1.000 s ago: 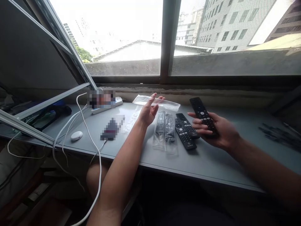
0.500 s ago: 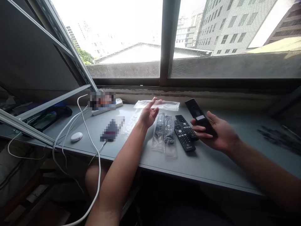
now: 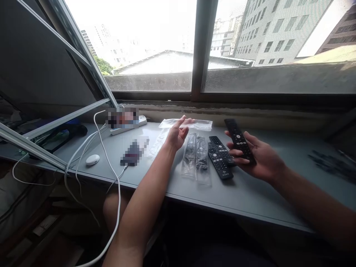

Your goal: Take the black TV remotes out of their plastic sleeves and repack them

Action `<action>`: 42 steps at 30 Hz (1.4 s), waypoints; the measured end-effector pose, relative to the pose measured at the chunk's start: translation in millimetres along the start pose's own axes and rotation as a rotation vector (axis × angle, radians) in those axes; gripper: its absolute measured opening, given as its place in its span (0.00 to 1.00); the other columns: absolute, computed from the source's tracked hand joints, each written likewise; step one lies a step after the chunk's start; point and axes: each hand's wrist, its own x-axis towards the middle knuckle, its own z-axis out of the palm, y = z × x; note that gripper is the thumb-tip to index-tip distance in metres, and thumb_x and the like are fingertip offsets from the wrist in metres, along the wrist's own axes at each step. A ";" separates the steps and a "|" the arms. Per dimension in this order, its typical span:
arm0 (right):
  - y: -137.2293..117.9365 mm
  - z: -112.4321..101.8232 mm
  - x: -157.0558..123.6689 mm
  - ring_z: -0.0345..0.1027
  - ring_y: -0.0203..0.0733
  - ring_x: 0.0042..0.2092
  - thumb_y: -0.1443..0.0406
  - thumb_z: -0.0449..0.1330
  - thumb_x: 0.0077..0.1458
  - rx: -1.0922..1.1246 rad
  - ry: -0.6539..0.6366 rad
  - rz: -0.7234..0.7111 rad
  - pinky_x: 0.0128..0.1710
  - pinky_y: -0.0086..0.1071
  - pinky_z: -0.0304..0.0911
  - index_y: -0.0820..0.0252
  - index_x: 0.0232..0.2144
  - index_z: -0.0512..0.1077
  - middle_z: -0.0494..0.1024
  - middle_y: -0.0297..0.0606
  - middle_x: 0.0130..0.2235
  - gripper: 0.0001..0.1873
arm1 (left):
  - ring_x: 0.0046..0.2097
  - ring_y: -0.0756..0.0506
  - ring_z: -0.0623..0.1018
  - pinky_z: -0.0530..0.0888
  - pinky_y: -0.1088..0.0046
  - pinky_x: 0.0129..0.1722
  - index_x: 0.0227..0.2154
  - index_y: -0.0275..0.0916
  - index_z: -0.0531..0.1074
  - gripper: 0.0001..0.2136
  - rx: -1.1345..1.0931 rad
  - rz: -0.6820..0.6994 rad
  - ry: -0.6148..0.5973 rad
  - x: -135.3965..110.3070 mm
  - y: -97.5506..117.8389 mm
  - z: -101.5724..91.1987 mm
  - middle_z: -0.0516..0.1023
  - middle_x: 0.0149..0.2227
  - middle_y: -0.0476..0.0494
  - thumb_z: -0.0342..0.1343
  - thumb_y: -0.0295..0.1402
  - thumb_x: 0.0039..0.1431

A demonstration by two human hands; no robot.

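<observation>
My right hand (image 3: 258, 155) grips a black remote control (image 3: 239, 139) above the desk, its button side turned towards me. Fingers stretched, my left hand (image 3: 178, 135) is at a clear plastic bag (image 3: 204, 125) near the window wall; part of the bag is hidden behind it. Between the hands lie two remotes in clear sleeves, a left bagged remote (image 3: 190, 154) and a right bagged remote (image 3: 202, 157). Beside them a loose black remote (image 3: 219, 163) partly overlaps another loose remote (image 3: 221, 146).
More clear plastic (image 3: 160, 142) lies left of my left forearm. A blurred-out device (image 3: 133, 154) on a cable, a white round-edged case (image 3: 92, 160) and a power strip (image 3: 141, 120) are on the left. White cables (image 3: 107, 155) hang over the desk edge. Dark items (image 3: 330, 163) lie far right.
The remote in my right hand has turned over: its back with a white label faced me before, now its buttons do. My left hand has stayed put.
</observation>
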 end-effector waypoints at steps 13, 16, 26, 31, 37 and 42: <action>2.1 -2.3 2.1 0.73 0.38 0.30 0.65 0.63 0.73 -0.017 0.057 -0.014 0.23 0.27 0.79 0.60 0.60 0.76 0.79 0.41 0.40 0.16 | 0.43 0.49 0.89 0.85 0.83 0.36 0.53 0.38 0.81 0.11 -0.055 0.028 0.003 4.8 -2.3 -2.3 0.86 0.51 0.38 0.68 0.30 0.70; 0.8 -0.8 1.7 0.79 0.42 0.34 0.63 0.60 0.75 -0.045 0.103 0.023 0.28 0.32 0.85 0.62 0.60 0.75 0.82 0.48 0.45 0.16 | 0.40 0.50 0.88 0.85 0.83 0.35 0.51 0.37 0.81 0.09 -0.032 0.048 -0.011 5.1 -2.5 -3.4 0.86 0.50 0.38 0.68 0.30 0.71; 0.4 -4.6 0.4 0.62 0.36 0.23 0.65 0.54 0.74 0.005 -0.076 0.053 0.14 0.25 0.66 0.63 0.62 0.73 0.73 0.38 0.33 0.19 | 0.33 0.53 0.83 0.82 0.85 0.31 0.50 0.36 0.81 0.08 0.004 0.033 0.033 -1.0 -1.5 2.9 0.86 0.45 0.37 0.65 0.31 0.72; -0.3 -1.5 -1.2 0.68 0.39 0.29 0.61 0.61 0.72 0.077 -0.041 0.057 0.18 0.28 0.73 0.63 0.62 0.73 0.74 0.40 0.36 0.21 | 0.35 0.52 0.85 0.83 0.84 0.32 0.50 0.36 0.81 0.08 0.000 0.024 0.032 -0.8 -1.3 3.2 0.85 0.45 0.37 0.67 0.31 0.72; -2.5 0.1 -0.5 0.76 0.41 0.33 0.65 0.63 0.70 0.051 0.103 0.079 0.23 0.28 0.78 0.59 0.62 0.75 0.82 0.48 0.46 0.20 | 0.36 0.52 0.85 0.82 0.85 0.32 0.49 0.37 0.81 0.07 -0.002 0.017 0.034 -0.7 -1.1 3.5 0.85 0.45 0.38 0.66 0.31 0.72; -1.8 -3.3 1.0 0.70 0.38 0.27 0.60 0.60 0.74 0.030 0.006 0.038 0.16 0.26 0.69 0.56 0.60 0.77 0.83 0.46 0.42 0.17 | 0.36 0.51 0.85 0.82 0.84 0.32 0.50 0.37 0.82 0.10 -0.026 0.006 0.037 1.5 -1.9 2.0 0.85 0.46 0.38 0.69 0.32 0.70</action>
